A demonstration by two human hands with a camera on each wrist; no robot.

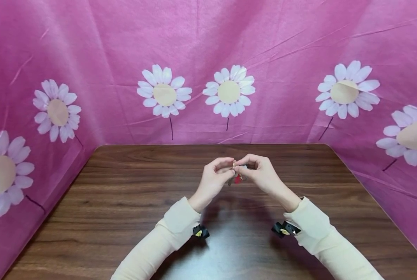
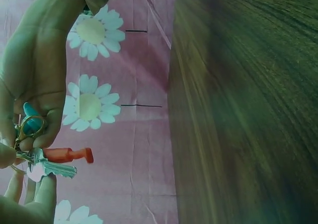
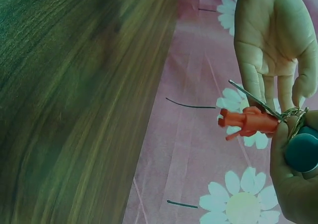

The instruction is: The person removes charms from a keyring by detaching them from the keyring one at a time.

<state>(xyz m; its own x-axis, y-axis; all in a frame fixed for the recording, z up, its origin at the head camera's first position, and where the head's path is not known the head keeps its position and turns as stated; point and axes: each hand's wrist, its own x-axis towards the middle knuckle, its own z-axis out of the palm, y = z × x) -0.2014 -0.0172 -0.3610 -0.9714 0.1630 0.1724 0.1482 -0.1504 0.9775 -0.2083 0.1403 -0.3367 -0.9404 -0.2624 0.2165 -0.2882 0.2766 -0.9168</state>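
In the head view, my left hand [image 1: 212, 177] and right hand [image 1: 262, 173] meet fingertip to fingertip above the table, both pinching a gold-coloured key ring [image 1: 234, 165]. A silver key [image 2: 60, 170] and a red figure-shaped charm [image 3: 253, 120] hang from the ring. A teal rounded charm [image 3: 302, 152] sits against the right hand's fingers, beside a gold clasp [image 2: 31, 126]. The left fingers [image 2: 45, 196] lie behind the key's head in the left wrist view. Fingers partly hide the ring.
Beneath the hands is a brown wood-grain table [image 1: 124, 186]. A pink cloth [image 1: 194, 35] printed with white daisies walls its back and both sides. Each wrist carries a small black camera, one at the left cuff [image 1: 180, 216] and one at the right cuff [image 1: 308, 221].
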